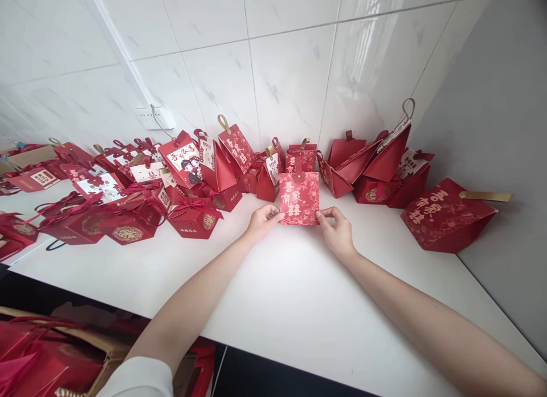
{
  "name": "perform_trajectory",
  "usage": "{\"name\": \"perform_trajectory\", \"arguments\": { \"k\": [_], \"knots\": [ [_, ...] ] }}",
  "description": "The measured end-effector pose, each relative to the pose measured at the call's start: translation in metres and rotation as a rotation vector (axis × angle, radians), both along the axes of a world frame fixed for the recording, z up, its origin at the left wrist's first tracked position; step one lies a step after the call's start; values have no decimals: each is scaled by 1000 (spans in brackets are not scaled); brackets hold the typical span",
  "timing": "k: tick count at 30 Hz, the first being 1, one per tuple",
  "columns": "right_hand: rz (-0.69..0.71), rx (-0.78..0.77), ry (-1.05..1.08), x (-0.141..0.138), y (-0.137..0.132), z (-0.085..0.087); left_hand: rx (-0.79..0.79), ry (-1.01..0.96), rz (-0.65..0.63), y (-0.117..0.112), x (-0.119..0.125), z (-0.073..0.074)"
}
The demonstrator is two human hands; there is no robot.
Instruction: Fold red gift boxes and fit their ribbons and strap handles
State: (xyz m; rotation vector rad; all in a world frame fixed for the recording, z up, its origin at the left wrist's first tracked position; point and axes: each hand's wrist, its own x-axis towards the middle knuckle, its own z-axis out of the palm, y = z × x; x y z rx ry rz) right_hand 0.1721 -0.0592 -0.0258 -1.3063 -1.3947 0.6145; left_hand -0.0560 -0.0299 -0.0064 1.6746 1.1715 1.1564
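A red gift box (299, 200) with pale floral print and gold Chinese characters stands upright, its front turned toward me. My left hand (264, 221) pinches its lower left edge, thumb and fingertips closed on the card. At the lower right corner, my right hand (337, 229) grips it the same way. Right behind it is another red box (302, 153) with a gold strap, partly covered by the held one. Close to my left hand sits a small red box (268, 177) with a white front.
Many red gift boxes (199, 219) crowd the left of the white table (294, 306). More boxes (363, 163) lean by the tiled wall, and one box (447, 215) stands at the right. Below the front edge, a cardboard carton (106, 351) holds red boxes. A socket (156, 118) is on the wall.
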Motion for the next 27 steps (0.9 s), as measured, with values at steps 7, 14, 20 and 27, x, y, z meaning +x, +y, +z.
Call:
{"name": "perform_trajectory", "arguments": {
  "k": [7, 14, 20, 27],
  "knots": [
    [178, 78, 148, -10, -14, 13, -100, -198, 104, -10, 10, 16],
    [256, 39, -84, -9, -7, 5, 12, 96, -210, -20, 12, 13],
    [91, 9, -203, -4, -2, 0, 77, 331, -52, -20, 10, 6],
    [260, 59, -161, 10, 7, 1, 104, 370, 24, -18, 8, 10]
  ]
}}
